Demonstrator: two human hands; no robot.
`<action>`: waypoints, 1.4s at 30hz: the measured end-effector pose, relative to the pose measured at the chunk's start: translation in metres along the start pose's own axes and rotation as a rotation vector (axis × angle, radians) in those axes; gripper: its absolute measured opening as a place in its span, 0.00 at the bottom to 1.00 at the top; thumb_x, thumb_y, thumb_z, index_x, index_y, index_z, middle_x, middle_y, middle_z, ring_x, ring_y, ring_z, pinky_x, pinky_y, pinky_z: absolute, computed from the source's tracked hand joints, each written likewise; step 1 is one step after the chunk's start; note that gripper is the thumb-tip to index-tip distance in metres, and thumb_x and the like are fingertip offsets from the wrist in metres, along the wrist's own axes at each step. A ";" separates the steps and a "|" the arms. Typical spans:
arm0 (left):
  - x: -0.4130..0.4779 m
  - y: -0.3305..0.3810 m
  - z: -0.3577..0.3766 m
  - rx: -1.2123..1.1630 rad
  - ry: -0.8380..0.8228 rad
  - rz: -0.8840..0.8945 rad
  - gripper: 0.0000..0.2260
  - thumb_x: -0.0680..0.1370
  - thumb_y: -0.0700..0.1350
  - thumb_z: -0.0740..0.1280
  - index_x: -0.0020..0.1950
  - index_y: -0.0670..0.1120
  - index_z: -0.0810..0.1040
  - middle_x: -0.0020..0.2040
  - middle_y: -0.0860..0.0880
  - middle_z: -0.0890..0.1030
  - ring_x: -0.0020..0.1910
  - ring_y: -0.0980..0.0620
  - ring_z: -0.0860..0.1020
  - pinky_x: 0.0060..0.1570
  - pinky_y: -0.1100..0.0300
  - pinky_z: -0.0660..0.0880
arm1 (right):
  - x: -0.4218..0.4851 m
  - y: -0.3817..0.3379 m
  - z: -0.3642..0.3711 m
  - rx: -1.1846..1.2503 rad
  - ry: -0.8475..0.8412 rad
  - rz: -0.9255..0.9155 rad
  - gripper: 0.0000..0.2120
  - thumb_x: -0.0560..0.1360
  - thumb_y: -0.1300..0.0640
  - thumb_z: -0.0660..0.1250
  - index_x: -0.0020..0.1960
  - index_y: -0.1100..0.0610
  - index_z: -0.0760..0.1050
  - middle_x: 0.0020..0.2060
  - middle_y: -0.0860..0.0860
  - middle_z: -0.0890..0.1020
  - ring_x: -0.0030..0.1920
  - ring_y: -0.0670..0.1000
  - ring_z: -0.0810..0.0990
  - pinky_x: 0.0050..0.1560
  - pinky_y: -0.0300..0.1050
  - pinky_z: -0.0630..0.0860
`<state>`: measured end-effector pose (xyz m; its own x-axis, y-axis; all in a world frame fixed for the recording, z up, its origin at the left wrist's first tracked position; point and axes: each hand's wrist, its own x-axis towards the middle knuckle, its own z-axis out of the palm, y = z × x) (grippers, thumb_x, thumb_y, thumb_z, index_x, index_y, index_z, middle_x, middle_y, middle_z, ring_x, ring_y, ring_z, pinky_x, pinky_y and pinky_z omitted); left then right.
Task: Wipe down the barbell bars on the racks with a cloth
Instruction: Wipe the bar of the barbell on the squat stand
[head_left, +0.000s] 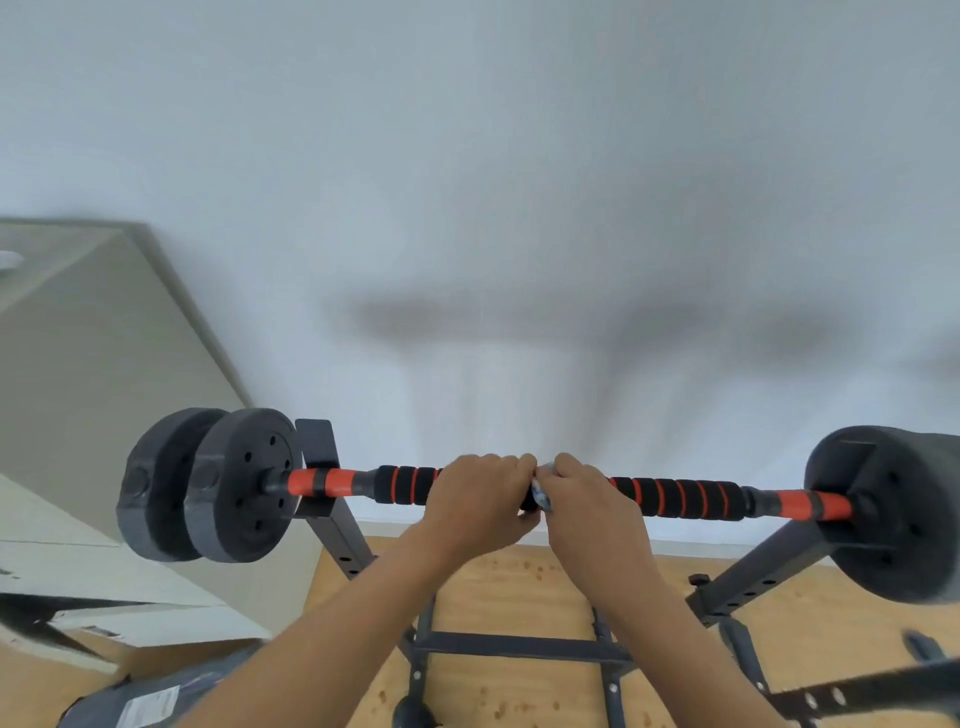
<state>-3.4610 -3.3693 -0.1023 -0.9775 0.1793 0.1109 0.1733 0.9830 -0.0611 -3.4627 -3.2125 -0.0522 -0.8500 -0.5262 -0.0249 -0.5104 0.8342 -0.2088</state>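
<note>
Where the bar lies: the bar (675, 500) rests level across the two cradles of the rack (332, 519), with its ends sticking out past both uprights
Left hand: my left hand (478, 499) is curled over the top of the bar, fingers wrapped round it, about midway between the rack's uprights
Right hand: my right hand (587, 506) sits touching the left, with its fingers closed round the cloth and the bar under it
Cloth: only a small blue-and-white part of the cloth (540, 496) shows, squeezed between my two hands; the rest is covered by my right palm
How the bar should handle: stiff and heavy with the plates on, so I judge it will stay in the rack's cradles under wiping pressure; the black foam grip (691, 500) looks soft and grabby and will drag at the cloth, while the orange sleeves (332, 480) near the uprights look smoother
How the cloth should handle: light and limp, best bunched in the palm and wrapped round the bar
Where to hold: steady the bar on the foam with one hand and slide the cloth out toward an upright with the other
Count: one bar, one cloth, one rack with two uprights, two plates (244, 483) outside the rack's left upright; outside the right upright I make out one plate (893, 514) for certain, perhaps a second at the blurred edge
</note>
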 end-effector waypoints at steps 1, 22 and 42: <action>-0.005 0.005 0.005 0.001 0.077 -0.029 0.14 0.70 0.52 0.71 0.35 0.50 0.66 0.25 0.55 0.69 0.22 0.51 0.67 0.25 0.60 0.59 | -0.001 -0.002 0.002 -0.009 0.001 -0.001 0.14 0.78 0.66 0.62 0.60 0.53 0.73 0.51 0.45 0.70 0.49 0.48 0.72 0.40 0.44 0.78; 0.023 -0.015 -0.024 -0.295 -0.329 0.085 0.10 0.69 0.54 0.71 0.41 0.53 0.71 0.34 0.53 0.78 0.32 0.52 0.79 0.38 0.55 0.80 | -0.019 0.057 -0.031 0.322 -0.072 0.017 0.05 0.77 0.44 0.70 0.48 0.44 0.82 0.39 0.40 0.83 0.39 0.43 0.82 0.45 0.41 0.82; 0.038 -0.013 -0.034 -0.603 -0.677 -0.167 0.12 0.72 0.50 0.72 0.45 0.41 0.83 0.34 0.46 0.85 0.27 0.52 0.81 0.40 0.55 0.82 | 0.039 0.043 -0.013 0.301 -0.056 0.016 0.06 0.79 0.52 0.65 0.49 0.52 0.69 0.37 0.50 0.80 0.38 0.52 0.81 0.43 0.51 0.82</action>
<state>-3.4964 -3.3738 -0.0636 -0.8244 0.1576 -0.5436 -0.1292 0.8827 0.4518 -3.5193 -3.1952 -0.0490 -0.8447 -0.5287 -0.0831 -0.4281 0.7606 -0.4880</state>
